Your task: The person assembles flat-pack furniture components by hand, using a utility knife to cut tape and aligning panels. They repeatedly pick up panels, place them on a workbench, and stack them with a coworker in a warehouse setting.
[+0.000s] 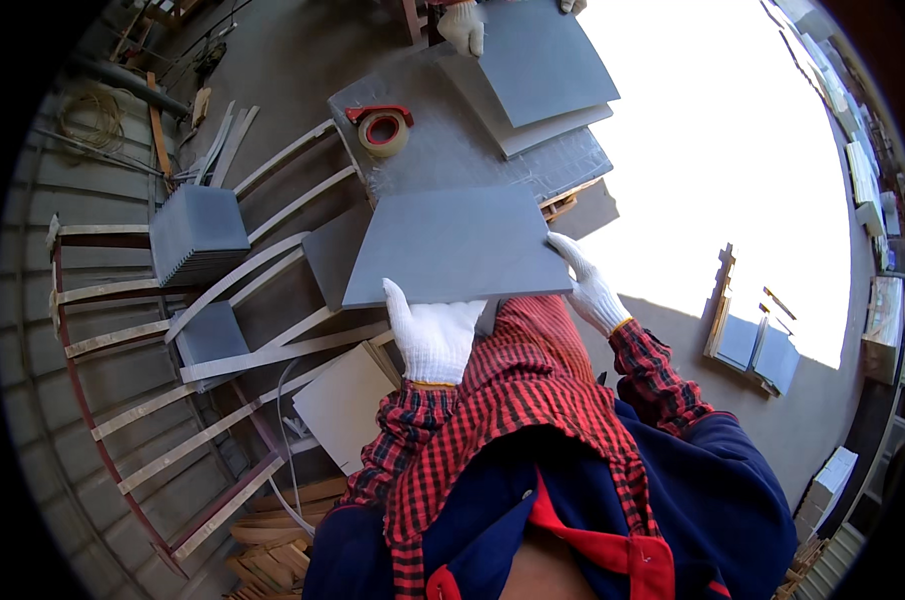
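A flat grey tile [458, 240] is held level in front of my body, between my two hands in white knit gloves. My left hand [433, 335] grips its near edge toward the left, thumb over the top and the other fingers underneath. At the tile's right edge, my right hand [590, 285] is closed on the side, its fingertips partly hidden below. Just beyond is a worktable [413, 165] with a tape dispenser [383, 130] lying on it. Across the table, a co-worker's gloved hand [463, 27] touches another grey tile [543, 60], which lies over a pale sheet.
To the left stands a rack of pale slats [123, 400] carrying a stack of grey tiles [201, 235]. Pale panels [345, 400] lean near my left arm. Cut wood pieces [273, 565] lie at lower left. Framed panels [753, 345] rest on the floor at right, beside bright sunlight.
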Tool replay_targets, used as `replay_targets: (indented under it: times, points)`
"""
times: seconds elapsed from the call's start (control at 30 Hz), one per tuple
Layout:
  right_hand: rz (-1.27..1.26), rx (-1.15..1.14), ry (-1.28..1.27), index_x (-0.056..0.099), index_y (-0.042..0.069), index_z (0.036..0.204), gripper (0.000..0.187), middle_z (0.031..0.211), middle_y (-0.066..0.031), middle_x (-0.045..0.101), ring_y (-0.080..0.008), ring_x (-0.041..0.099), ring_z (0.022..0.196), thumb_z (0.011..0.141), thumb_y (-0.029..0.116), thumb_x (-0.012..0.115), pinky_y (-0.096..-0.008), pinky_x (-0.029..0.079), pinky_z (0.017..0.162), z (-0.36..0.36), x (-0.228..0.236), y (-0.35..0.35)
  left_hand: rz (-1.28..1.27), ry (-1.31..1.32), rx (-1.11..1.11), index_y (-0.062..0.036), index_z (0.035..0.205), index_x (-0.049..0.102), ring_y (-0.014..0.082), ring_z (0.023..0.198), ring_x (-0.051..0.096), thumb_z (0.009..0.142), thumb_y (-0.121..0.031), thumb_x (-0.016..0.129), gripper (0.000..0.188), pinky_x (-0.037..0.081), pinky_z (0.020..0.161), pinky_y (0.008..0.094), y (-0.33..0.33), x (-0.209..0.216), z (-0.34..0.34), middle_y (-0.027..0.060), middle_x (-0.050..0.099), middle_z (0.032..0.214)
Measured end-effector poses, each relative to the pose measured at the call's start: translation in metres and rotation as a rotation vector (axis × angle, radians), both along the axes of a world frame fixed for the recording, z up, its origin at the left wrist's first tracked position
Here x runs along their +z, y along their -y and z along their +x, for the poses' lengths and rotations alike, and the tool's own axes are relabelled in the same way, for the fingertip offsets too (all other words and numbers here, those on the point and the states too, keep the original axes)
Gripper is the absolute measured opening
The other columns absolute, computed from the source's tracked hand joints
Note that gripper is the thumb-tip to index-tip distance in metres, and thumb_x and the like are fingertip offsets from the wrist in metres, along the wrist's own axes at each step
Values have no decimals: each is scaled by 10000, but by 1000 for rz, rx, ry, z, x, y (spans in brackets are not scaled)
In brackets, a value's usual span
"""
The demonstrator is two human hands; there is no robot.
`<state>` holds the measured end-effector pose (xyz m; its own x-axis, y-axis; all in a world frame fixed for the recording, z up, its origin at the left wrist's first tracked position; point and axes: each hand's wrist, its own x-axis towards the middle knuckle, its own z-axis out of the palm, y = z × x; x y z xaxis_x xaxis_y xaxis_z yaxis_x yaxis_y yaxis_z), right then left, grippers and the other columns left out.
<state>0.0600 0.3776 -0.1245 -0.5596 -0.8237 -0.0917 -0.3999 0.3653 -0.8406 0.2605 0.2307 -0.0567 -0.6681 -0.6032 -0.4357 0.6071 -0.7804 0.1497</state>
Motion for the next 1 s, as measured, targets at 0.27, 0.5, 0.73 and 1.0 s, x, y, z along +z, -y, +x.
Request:
replay_targets:
  times: [0.27,0.5,0.73,1.0]
  points:
    - [-26,22,-185,607,97,1230,367,1329,-158,554,-352,554,1196,888,220,562,-393,455,1001,-22,1,41,-60,54,-127,-40,1519,138,430,1418,236,956,-548,507,843,229,1141,630,19,30,-17,221,214,1537]
    - [-62,183,-161,682,101,1119,311,1179,-116,655,-321,605,1100,834,204,613,-394,481,943,-74,9,81,-19,128,-137,-9,1481,208,431,1400,262,968,-505,518,778,218,1153,621,50,51,-49,250,293,1466]
    - [-18,409,-17,683,90,1139,340,1158,-121,670,-320,610,1094,818,201,658,-391,484,947,-128,5,119,-115,384,89,-63,1463,307,424,1323,375,897,-655,528,848,317,1087,630,115,39,-65,189,366,1433]
    - [264,-119,1427,571,63,1085,298,1402,-158,503,-363,543,1201,939,321,540,-417,485,892,-149,-14,99,14,545,-126,-85,1314,510,309,1134,561,894,-570,548,643,458,958,490,201,-14,-33,126,567,1267]
